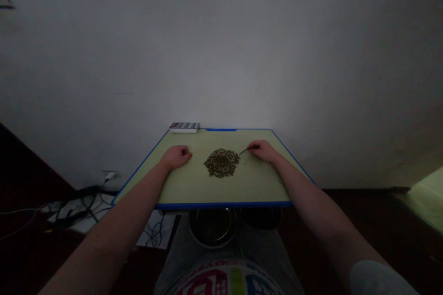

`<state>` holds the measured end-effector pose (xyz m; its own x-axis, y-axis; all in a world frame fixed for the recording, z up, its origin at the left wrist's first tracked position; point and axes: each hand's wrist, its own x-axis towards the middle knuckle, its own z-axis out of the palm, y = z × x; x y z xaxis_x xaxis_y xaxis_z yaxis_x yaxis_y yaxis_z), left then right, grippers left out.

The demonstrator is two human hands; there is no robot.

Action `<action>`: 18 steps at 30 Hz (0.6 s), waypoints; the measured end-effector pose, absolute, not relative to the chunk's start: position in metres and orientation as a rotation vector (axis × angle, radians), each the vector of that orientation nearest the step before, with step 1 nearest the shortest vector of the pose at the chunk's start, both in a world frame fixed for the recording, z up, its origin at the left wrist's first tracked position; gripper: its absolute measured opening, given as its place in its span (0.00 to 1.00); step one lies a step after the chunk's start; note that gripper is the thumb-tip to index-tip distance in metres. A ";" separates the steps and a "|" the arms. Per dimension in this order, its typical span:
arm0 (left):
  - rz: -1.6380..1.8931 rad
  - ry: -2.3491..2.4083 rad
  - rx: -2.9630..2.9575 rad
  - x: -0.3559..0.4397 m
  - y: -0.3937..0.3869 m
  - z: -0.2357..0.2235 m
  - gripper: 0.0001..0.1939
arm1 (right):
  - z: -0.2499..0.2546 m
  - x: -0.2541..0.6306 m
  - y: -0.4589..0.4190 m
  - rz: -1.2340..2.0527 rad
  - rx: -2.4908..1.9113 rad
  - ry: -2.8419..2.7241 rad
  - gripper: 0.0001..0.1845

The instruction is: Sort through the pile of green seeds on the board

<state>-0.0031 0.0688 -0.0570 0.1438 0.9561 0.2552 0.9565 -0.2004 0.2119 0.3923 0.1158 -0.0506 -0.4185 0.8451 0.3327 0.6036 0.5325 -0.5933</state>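
Note:
A pile of small greenish-brown grains (222,163) lies spread at the middle of a pale yellow board (194,189) with a blue edge. To its right, my right hand (262,150) pinches a thin dark tweezers-like tool (246,149), whose fine tip points at the pile's right side. A few loose specks lie just below that tip. My left hand (176,156) rests on the board left of the pile, apart from it, with fingers curled closed. A dark spot shows between those fingers, too small to make out.
A white device with a dark face (184,127) sits at the board's back left corner, against the wall (221,55). Below the front edge, a metal bowl (212,226) and a dark round container (261,218) stand at my lap. Cables (90,205) tangle at lower left.

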 end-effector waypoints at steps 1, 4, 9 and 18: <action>-0.529 -1.988 -2.375 -0.003 0.069 -0.057 0.16 | -0.050 0.392 0.115 0.511 -1.173 -2.177 0.11; -0.549 -1.982 -2.380 -0.003 0.068 -0.057 0.16 | -0.050 0.395 0.115 0.497 -1.179 -2.190 0.10; -0.575 -1.975 -2.386 -0.003 0.069 -0.058 0.16 | -0.053 0.400 0.116 0.556 -1.159 -2.175 0.10; -0.581 -1.963 -2.389 -0.003 0.069 -0.058 0.15 | -0.052 0.399 0.117 0.577 -1.160 -2.150 0.10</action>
<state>-0.0033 0.0693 -0.0585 0.1533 0.9483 0.2780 0.9467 -0.2215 0.2337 0.3991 0.1169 -0.0523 -0.4213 0.8509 0.3138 0.5795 0.5187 -0.6286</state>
